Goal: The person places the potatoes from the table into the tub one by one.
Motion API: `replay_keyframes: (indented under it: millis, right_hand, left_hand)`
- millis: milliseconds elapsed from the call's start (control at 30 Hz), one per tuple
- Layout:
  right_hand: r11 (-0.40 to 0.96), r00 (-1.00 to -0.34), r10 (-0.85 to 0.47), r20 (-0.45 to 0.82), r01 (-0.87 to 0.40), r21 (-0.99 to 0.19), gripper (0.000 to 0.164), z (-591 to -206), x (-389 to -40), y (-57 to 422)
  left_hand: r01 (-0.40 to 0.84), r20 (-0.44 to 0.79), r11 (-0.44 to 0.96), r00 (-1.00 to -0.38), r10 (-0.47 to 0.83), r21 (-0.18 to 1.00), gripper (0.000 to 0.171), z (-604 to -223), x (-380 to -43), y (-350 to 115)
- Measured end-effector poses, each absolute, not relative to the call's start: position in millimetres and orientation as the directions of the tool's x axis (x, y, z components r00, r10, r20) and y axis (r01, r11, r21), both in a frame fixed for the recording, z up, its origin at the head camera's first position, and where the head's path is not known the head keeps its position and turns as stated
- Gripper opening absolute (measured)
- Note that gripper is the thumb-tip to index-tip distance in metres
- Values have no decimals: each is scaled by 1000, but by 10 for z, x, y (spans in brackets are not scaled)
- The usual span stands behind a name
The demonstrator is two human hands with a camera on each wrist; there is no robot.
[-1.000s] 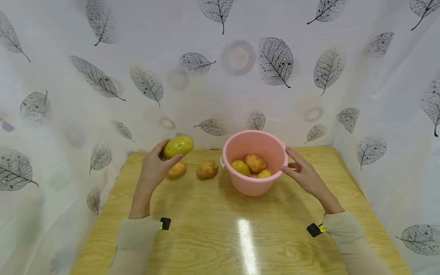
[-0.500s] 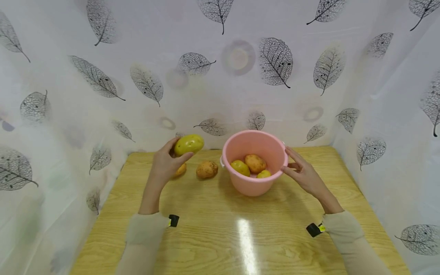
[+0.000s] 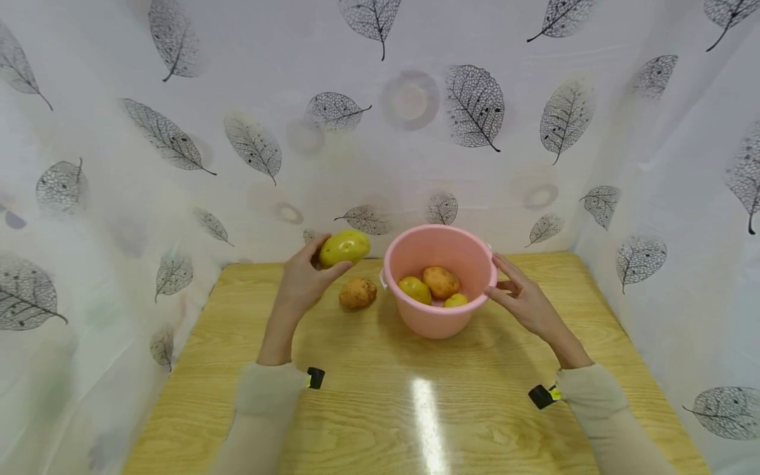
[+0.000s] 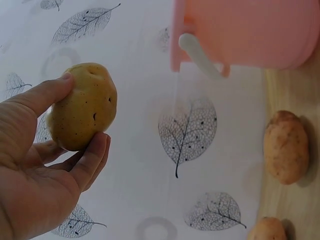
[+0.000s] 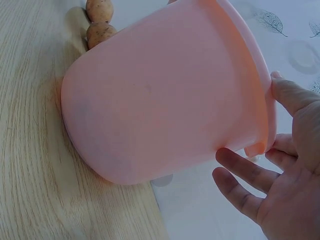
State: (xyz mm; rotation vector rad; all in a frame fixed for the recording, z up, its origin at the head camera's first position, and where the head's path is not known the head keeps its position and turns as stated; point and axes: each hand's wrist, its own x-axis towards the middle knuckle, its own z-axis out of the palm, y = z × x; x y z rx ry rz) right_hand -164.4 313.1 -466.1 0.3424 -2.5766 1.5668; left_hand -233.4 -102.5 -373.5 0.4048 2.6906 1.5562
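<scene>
My left hand holds a yellowish-green potato in the air, just left of the pink bucket. In the left wrist view the thumb presses one side of the potato and the fingers the other. Against the bucket's right rim rests my right hand, its thumb and some fingers bracing the edge. Up close in the right wrist view, the thumb of the right hand touches the rim, with two fingers near the wall. Inside the bucket lie a brown potato and two yellowish ones.
A brown potato lies on the wooden table left of the bucket. Another potato shows partly at the bottom of the left wrist view. A leaf-print sheet hangs behind and at both sides. The bucket has a white handle.
My left hand has carried the yellowish-green potato to the right, toward the bucket, and now covers the leftmost table potato in the head view. My right hand and the bucket have stayed put.
</scene>
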Motion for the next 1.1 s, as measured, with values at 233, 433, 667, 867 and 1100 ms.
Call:
replay_keyframes:
  millis: [233,433,667,867,1100]
  right_hand:
    - [444,-970,-136,203,-243,-862,71,-4673,-1640,3132]
    - [449,-971,-134,199,-239,-861,72,-4668,-1630,3131]
    - [457,-974,-126,188,-225,-861,71,-4654,-1624,3131]
    - [441,-972,-133,193,-233,-867,71,-4644,-1625,3122]
    - [429,-970,-137,201,-241,-870,71,-4639,-1625,3120]
  left_hand:
    - [219,114,480,-965,238,849,79,-3751,-2327,-846]
    - [249,135,469,-955,263,847,76,-3751,-2346,-661]
    - [233,111,455,-954,278,859,75,-3798,-2380,-451]
    - [239,106,462,-949,296,854,75,-3831,-2407,-284]
    - [220,78,487,-952,296,845,78,-3861,-2402,-108]
